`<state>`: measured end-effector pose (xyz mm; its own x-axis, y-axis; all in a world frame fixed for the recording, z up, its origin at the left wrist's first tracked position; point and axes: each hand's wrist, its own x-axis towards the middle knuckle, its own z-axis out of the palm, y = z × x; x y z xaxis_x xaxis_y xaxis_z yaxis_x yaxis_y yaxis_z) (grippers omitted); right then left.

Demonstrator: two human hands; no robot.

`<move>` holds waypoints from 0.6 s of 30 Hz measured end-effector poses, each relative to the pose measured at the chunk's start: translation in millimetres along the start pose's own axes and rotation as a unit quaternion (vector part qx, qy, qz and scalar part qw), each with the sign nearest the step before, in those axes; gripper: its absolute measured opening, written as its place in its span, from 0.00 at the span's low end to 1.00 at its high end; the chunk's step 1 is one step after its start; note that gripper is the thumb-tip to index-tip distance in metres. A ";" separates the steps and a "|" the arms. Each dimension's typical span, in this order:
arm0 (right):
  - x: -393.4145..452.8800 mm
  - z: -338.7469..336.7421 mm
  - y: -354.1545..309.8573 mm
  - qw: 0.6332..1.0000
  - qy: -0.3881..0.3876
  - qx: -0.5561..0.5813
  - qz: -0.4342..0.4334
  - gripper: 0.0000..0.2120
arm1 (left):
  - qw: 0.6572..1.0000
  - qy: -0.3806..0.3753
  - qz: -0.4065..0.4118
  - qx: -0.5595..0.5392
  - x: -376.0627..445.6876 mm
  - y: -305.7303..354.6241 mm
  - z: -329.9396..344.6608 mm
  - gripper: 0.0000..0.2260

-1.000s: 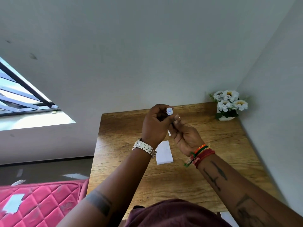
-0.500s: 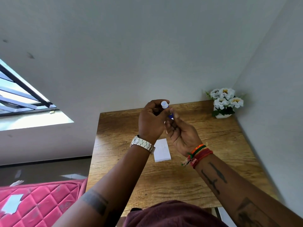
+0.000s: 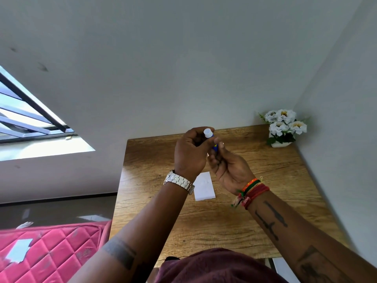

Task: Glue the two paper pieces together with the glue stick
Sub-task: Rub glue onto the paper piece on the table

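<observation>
- The left hand [image 3: 190,154] is raised over the wooden table [image 3: 265,166], fingers pinched around the white cap [image 3: 208,132] of the glue stick [image 3: 215,147].
- The right hand [image 3: 230,168] grips the blue body of the glue stick from below, fingers curled around it; most of the tube is hidden.
- I cannot tell whether the cap is on or off the tube.
- A white paper [image 3: 204,186] lies flat on the table beneath the hands.
- A small white pot [image 3: 278,144] in the far right corner holds white flowers [image 3: 285,122].
</observation>
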<state>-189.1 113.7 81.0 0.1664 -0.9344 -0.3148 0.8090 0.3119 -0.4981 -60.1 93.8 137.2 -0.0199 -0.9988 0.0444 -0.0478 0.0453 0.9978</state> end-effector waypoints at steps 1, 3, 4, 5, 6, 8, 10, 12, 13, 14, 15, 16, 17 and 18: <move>0.0 0.3 1.0 1.000 0.000 -0.005 0.016 0.17 | 1.000 -0.003 0.001 0.009 -0.9 -0.3 0.8 0.11; 0.7 1.0 2.9 0.999 0.007 -0.025 0.048 0.20 | 1.000 -0.004 0.005 0.030 -2.5 -2.1 2.6 0.12; 1.2 1.0 3.3 0.998 0.013 -0.037 0.058 0.22 | 0.999 -0.002 0.008 0.040 -3.0 -3.5 3.2 0.12; 1.6 0.6 3.1 0.997 0.017 -0.041 0.061 0.23 | 0.999 0.001 0.011 0.047 -3.5 -4.9 3.3 0.12; 2.0 -0.3 2.6 0.998 0.018 -0.034 0.055 0.23 | 0.999 0.005 0.014 0.049 -3.5 -5.9 2.8 0.13; 3.8 -3.0 0.6 0.999 0.006 -0.004 0.031 0.21 | 0.999 0.015 0.015 0.047 -2.3 -6.7 1.0 0.13; 4.0 -6.0 0.4 1.000 -0.008 0.008 0.016 0.19 | 0.999 0.019 0.009 0.044 -0.9 -6.6 -0.7 0.12; 3.1 -5.9 1.9 1.000 -0.008 -0.003 0.025 0.17 | 0.999 0.011 0.001 0.037 -0.5 -5.9 0.1 0.13; 2.8 -5.0 2.8 0.999 -0.001 -0.013 0.036 0.18 | 0.999 0.007 -0.003 0.036 -0.6 -5.5 1.2 0.13; 3.3 -3.7 3.8 0.999 0.010 -0.024 0.048 0.20 | 0.999 0.005 -0.006 0.037 -0.7 -5.2 2.8 0.12; 4.0 -2.7 4.8 0.998 0.020 -0.031 0.057 0.23 | 0.999 0.004 -0.008 0.038 -1.0 -5.1 4.3 0.12; 4.9 -2.0 5.3 0.997 0.025 -0.033 0.061 0.25 | 0.999 0.004 -0.009 0.038 -1.3 -5.4 5.5 0.12; 5.8 -2.4 5.5 0.998 0.026 -0.029 0.057 0.27 | 0.999 0.006 -0.010 0.038 -1.3 -6.0 6.1 0.12; 6.5 -3.9 5.2 0.999 0.021 -0.020 0.044 0.26 | 0.999 0.009 -0.012 0.038 -0.2 -6.9 5.8 0.12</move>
<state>-186.1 109.9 73.3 0.2122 -0.8953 -0.3917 0.7694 0.4001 -0.4979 -65.6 93.7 130.0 0.0009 -0.9997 0.0224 -0.1246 0.0221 0.9920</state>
